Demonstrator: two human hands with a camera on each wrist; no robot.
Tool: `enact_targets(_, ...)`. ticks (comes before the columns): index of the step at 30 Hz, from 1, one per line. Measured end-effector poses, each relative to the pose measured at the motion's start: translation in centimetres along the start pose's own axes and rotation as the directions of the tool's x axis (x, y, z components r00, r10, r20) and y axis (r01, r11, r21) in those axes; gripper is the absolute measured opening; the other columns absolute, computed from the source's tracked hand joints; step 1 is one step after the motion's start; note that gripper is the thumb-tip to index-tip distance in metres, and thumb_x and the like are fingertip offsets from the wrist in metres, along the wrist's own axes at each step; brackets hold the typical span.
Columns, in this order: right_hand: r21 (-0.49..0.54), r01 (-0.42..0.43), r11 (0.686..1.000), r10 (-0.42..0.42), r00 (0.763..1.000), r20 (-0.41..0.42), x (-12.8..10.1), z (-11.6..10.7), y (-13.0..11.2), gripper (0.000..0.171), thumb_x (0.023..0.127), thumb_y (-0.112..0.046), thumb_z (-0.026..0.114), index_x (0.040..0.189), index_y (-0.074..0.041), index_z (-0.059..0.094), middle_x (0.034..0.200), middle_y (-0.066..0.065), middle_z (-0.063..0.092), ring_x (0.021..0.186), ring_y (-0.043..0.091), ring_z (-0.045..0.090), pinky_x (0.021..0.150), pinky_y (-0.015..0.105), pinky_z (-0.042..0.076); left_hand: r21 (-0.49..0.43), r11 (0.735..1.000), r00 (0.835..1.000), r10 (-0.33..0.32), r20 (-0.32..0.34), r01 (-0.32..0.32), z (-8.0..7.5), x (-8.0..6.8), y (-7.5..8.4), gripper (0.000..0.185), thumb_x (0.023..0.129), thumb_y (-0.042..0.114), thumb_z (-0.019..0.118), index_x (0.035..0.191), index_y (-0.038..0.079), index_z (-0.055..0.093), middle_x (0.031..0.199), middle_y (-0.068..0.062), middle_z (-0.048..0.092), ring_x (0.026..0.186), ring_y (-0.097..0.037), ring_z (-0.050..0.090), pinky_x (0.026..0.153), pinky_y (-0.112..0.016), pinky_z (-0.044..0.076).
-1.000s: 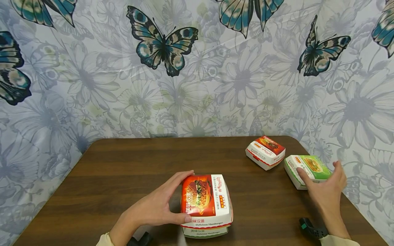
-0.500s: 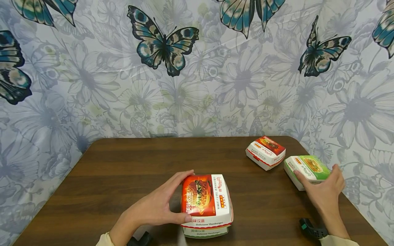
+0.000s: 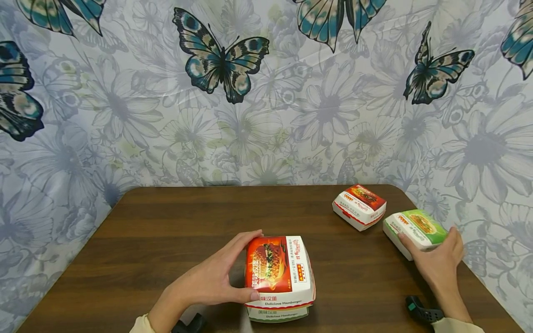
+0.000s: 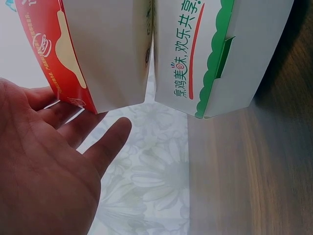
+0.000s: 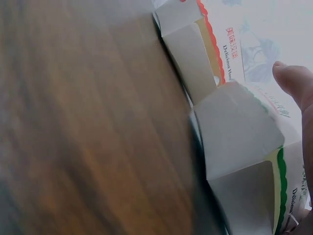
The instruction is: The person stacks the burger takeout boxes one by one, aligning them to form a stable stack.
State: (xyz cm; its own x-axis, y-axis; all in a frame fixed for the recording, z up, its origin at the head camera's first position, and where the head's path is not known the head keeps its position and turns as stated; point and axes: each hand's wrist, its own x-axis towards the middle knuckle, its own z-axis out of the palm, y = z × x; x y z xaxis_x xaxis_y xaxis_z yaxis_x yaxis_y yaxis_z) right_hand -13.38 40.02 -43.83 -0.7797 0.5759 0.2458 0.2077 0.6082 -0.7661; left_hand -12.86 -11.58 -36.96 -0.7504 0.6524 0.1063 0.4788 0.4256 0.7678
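Note:
A red-and-white burger box [image 3: 276, 268] is stacked on a white box with green trim [image 3: 278, 316] at the table's front middle. My left hand [image 3: 212, 280] grips the upper box from its left side, thumb at the near corner and fingers at the far corner. In the left wrist view, fingers [image 4: 63, 117] lie against the red box [image 4: 110, 54], with the green-trimmed box [image 4: 190, 63] below it. Over at the right, my right hand [image 3: 441, 259] holds a green-and-white burger box [image 3: 412, 226] between thumb and fingers. Its far fingers are partly hidden.
Another red-and-white burger box [image 3: 362, 206] stands close behind and left of the green one. The brown wooden table [image 3: 187, 212] ends along its right edge [image 3: 485, 289] near my right hand. A butterfly-patterned cloth [image 3: 266, 129] hangs behind. Dark wrist straps [image 3: 424, 312] are worn on both wrists.
My right hand has closed on the green burger box and shifted slightly left; that box has turned a little and moved toward me. The left hand and its stack have stayed still.

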Motion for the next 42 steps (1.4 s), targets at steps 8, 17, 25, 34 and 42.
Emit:
enact_targets(8,0.009,-0.020,1.000,0.020,1.000,0.019,0.1,0.0,0.5,0.122,0.088,-0.042,0.074,0.162,0.000,-0.014,0.168,0.027,-0.010,0.154,0.047,-0.006,0.124,0.066,0.005,-0.018,1.000,1.000,-0.013,0.013,0.014,-0.1,0.0,0.1,0.099,0.081,0.055,0.083,0.158,0.049,0.021,0.163,0.012,0.031,0.139,-0.014,0.040,0.111,-0.058,0.044)
enact_targets(17,-0.001,-0.057,0.998,0.057,0.998,0.039,0.3,0.2,0.8,0.124,0.088,-0.045,0.073,0.161,-0.003,-0.017,0.167,0.028,-0.009,0.154,0.048,-0.005,0.123,0.067,0.008,-0.027,0.999,0.999,-0.038,0.018,0.039,-0.1,0.0,0.1,0.099,0.081,0.055,0.083,0.158,0.050,0.021,0.159,0.021,0.029,0.139,-0.014,0.039,0.112,-0.058,0.044)
enact_targets(25,-0.003,-0.070,0.998,0.070,0.996,0.052,0.6,0.3,1.2,0.124,0.089,-0.046,0.072,0.160,-0.002,-0.020,0.167,0.031,-0.007,0.154,0.052,-0.005,0.124,0.066,0.008,-0.014,1.000,1.000,-0.013,0.008,0.013,-0.1,0.0,0.1,0.099,0.081,0.055,0.083,0.158,0.049,0.021,0.160,0.018,0.031,0.140,-0.014,0.040,0.113,-0.059,0.042)
enact_targets(34,-0.020,-0.099,0.995,0.100,0.991,0.090,0.6,0.1,0.8,0.125,0.090,-0.050,0.069,0.159,-0.001,-0.024,0.167,0.029,-0.014,0.154,0.051,-0.009,0.123,0.067,0.009,-0.026,0.999,1.000,-0.022,0.018,0.022,-0.5,0.1,0.1,0.099,0.081,0.054,0.083,0.158,0.049,0.021,0.160,0.018,0.030,0.141,-0.015,0.040,0.112,-0.060,0.043)
enact_targets(42,-0.031,-0.127,0.991,0.130,0.985,0.116,0.4,-0.3,0.3,0.124,0.092,-0.053,0.066,0.158,0.000,-0.024,0.166,0.030,-0.018,0.153,0.053,-0.011,0.121,0.070,0.008,-0.027,1.000,1.000,-0.011,0.017,0.012,-0.9,0.2,0.4,0.099,0.081,0.053,0.083,0.158,0.048,0.021,0.160,0.017,0.031,0.140,-0.013,0.040,0.113,-0.059,0.042)
